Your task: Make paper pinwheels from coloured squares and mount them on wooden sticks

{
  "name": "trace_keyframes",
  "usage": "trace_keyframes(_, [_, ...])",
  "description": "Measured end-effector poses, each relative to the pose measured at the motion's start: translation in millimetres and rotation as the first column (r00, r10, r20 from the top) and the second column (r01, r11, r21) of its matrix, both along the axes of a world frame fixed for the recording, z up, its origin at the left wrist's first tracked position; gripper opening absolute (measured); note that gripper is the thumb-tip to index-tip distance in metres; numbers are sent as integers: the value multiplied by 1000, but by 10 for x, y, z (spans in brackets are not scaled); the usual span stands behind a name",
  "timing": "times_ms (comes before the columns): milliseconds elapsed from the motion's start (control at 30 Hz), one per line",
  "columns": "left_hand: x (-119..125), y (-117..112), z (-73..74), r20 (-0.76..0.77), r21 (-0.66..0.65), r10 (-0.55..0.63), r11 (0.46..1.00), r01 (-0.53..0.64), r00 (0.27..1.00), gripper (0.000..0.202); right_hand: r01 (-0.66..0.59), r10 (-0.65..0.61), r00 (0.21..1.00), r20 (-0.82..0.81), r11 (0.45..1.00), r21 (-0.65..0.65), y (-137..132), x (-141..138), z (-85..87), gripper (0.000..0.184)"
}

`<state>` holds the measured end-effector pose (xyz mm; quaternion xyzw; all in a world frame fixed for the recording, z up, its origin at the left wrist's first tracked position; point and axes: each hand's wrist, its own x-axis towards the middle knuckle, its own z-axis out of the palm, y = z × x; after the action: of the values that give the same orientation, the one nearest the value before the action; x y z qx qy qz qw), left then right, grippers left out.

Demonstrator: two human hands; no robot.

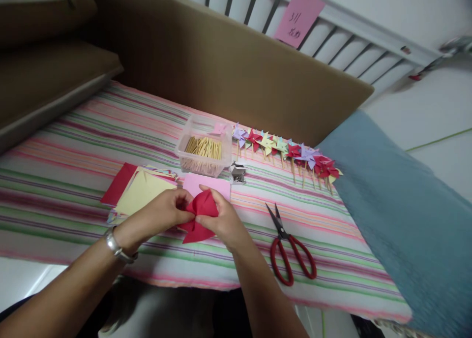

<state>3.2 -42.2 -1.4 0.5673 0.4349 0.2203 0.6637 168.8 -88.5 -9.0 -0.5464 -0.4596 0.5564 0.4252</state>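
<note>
Bare forearms (79, 284), left grip (170, 211) and right grip (223, 222) pinching pointed, folded red paper (207, 204), striped cloth (342, 259)

A pink note (303, 14) hangs on the white bars (241, 3), far and right. It looks like "311"; the marks below are hard to read.

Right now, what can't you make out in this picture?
Head view: red paper centre, covered by left hand and right hand.
Head view: pink sheet lower part, behind hands and red paper.
Head view: small box contents, too small.
Head view: pink note lower writing, blurred.
</note>
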Motion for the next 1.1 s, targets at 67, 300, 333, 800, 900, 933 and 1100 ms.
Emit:
trace_keyframes(67, [-18, 12, 74, 61, -15, 141, 990, -140, 988, 37, 78, -78, 993, -93, 997, -1, 33, -3, -25, 67])
trace_keyframes(300, [25, -44, 156, 231, -197, 170, 972, -126, 958, 28, 310, -285, 876, -388, 951, 1, 103, -58, -112, 47])
trace_keyframes(333, [52, -62, 140, 240, -219, 169, 969, -117, 956, 26, 325, -298, 866, -402, 946, -2, 103, -74, -121, 45])
trace_keyframes(800, [219, -105, 37, 289, -324, 355, 910, -258, 889, 13, 334, -292, 825, -483, 943, 0, 85, -172, -105, 40])
trace_keyframes(900, [210, -96, 26, 257, -308, 372, 906, -289, 892, 13, 317, -286, 842, -458, 948, -10, 90, -186, -127, 43])
trace_keyframes(933, [201, -87, 25, 243, -302, 381, 904, -303, 892, 13, 306, -278, 853, -442, 952, -8, 89, -188, -136, 43])
trace_keyframes(1100, [85, 0, 82, 214, -301, 464, 869, -394, 860, 12, 355, -335, 931, -145, 924, 145, 33, -166, -153, 52])
